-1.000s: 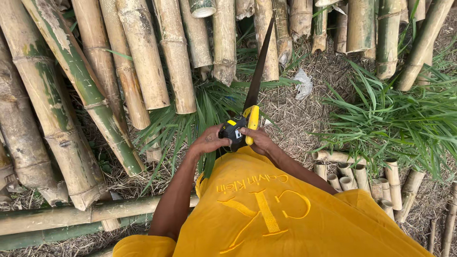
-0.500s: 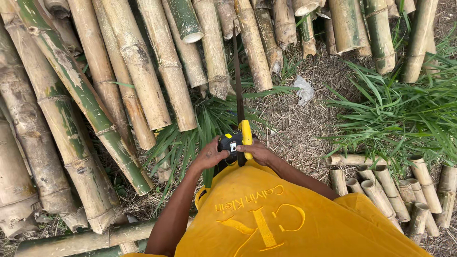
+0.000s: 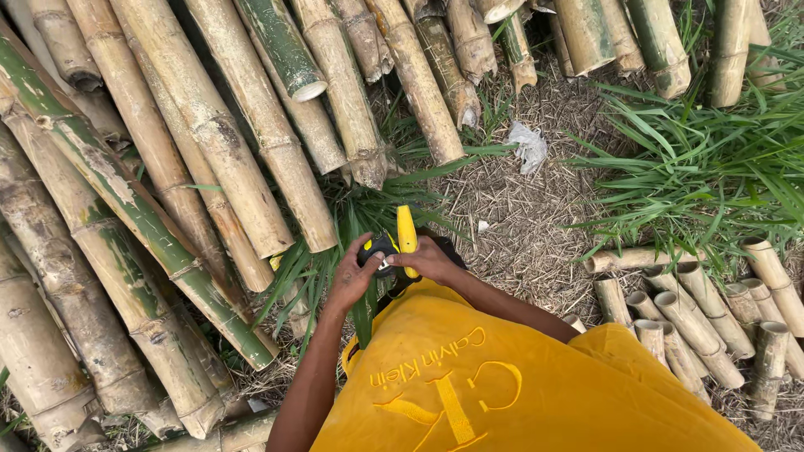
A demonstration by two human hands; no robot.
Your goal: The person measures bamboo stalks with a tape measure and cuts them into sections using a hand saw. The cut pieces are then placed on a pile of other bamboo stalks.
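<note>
Both hands, left hand (image 3: 352, 280) and right hand (image 3: 429, 258), fingers closed around a yellow-and-black tape measure (image 3: 394, 248) held at the waist above grass beside stacked bamboo poles (image 3: 243, 142).

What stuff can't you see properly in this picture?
Head view only:
- Tape measure: body mostly covered by the left hand and right hand.
- Long bamboo poles: far ends cut off by the top and left edges.
- White scrap on the ground: too small to identify.
</note>
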